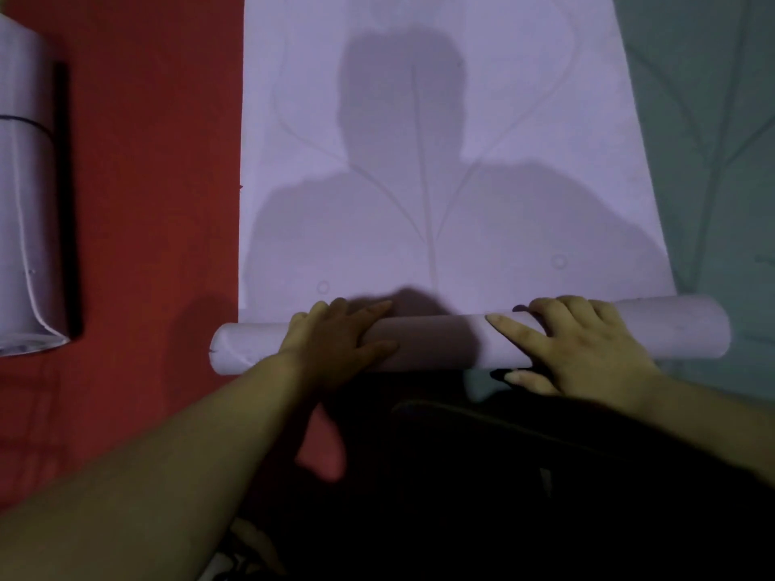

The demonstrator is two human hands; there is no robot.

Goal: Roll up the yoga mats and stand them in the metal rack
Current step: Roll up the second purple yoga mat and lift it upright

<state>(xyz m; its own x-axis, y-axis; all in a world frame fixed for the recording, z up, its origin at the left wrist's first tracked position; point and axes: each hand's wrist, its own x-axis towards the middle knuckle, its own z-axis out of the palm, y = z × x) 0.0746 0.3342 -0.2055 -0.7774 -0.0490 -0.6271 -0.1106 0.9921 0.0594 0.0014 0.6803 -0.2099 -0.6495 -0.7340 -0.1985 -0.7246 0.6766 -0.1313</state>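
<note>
A pale lilac yoga mat (440, 161) lies flat on the floor, stretching away from me. Its near end is wound into a thin roll (440, 341) lying crosswise in front of me. My left hand (335, 345) rests on top of the roll left of its middle, fingers spread and fairly straight. On the roll's right half lies my right hand (583, 350), fingers draped over the top and thumb at the near side. The metal rack is not in view.
A red mat (138, 203) lies flat on the left, a pale green mat (713, 140) on the right. A rolled lilac mat with a dark band (25, 203) lies at the far left edge. My dark-clothed legs fill the bottom of the view.
</note>
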